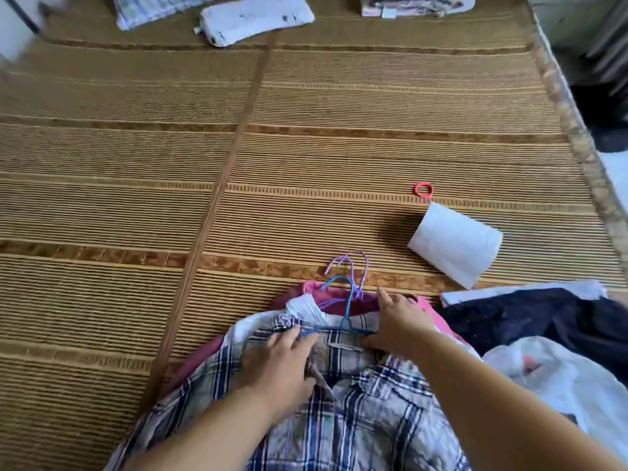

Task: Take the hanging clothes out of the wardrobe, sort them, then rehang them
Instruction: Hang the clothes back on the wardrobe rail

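A crumpled plaid shirt (pixel 339 413) on a thin blue wire hanger (pixel 343 321) is lying atop pink garments (pixel 343 300) on a ribbed woven mat (pixel 238 158). The left hand (pixel 285 365) is pressing flat, fingers spread, on the collar; the right hand (pixel 401 321), fingers loosely extended, is touching the hanger's bar. A white paper roll (pixel 455 244) is resting nearby.

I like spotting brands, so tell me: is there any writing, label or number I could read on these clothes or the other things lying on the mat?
No text can be read here.
Neck label in the plaid shirt: a small strip, too blurred to read.
Folded white cloth at the far end: dark marks, too smeared to tell whether they are writing.
Paper roll: plain white.
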`<act>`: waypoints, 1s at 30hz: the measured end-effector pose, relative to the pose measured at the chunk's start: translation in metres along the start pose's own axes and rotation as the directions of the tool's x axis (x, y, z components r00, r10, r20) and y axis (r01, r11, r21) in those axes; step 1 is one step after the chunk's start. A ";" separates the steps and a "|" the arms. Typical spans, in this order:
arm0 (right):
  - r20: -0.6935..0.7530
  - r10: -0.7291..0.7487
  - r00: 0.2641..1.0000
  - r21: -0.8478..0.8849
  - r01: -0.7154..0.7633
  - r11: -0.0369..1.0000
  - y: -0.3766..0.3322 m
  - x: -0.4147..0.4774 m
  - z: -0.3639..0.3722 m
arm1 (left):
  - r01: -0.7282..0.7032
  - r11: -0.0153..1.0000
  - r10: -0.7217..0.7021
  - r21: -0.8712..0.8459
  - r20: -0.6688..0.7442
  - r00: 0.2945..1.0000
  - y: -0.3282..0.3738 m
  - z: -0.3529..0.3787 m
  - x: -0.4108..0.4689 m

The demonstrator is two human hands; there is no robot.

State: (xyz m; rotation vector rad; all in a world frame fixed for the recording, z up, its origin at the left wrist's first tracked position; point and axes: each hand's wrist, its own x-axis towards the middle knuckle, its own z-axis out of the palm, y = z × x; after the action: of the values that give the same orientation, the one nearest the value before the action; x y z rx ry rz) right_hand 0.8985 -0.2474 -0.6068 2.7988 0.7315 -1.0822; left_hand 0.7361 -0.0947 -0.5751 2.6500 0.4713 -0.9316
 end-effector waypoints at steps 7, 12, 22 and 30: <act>0.056 -0.033 0.998 0.169 0.023 0.985 -0.002 -0.017 0.005 | -0.041 0.992 0.030 -0.115 -0.102 0.994 0.003 -0.018 -0.014; -0.066 -0.032 0.997 0.143 0.041 0.989 -0.023 -0.068 -0.023 | -0.093 0.962 0.047 -0.257 -0.178 0.983 0.015 -0.052 -0.040; -0.123 -0.207 0.971 0.209 0.229 0.951 -0.074 -0.183 -0.069 | -0.001 0.796 -0.215 -0.606 -0.283 0.935 0.048 -0.122 -0.135; -0.169 -0.348 0.922 0.296 0.385 0.874 -0.108 -0.286 -0.127 | -0.223 0.571 -0.280 -0.791 -0.442 0.852 0.043 -0.164 -0.230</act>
State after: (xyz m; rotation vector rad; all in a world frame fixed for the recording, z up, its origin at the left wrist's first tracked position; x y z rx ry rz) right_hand 0.7456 -0.2421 -0.3129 3.0967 1.2493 -1.2041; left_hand 0.6731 -0.1194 -0.2972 1.9199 0.8301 0.1212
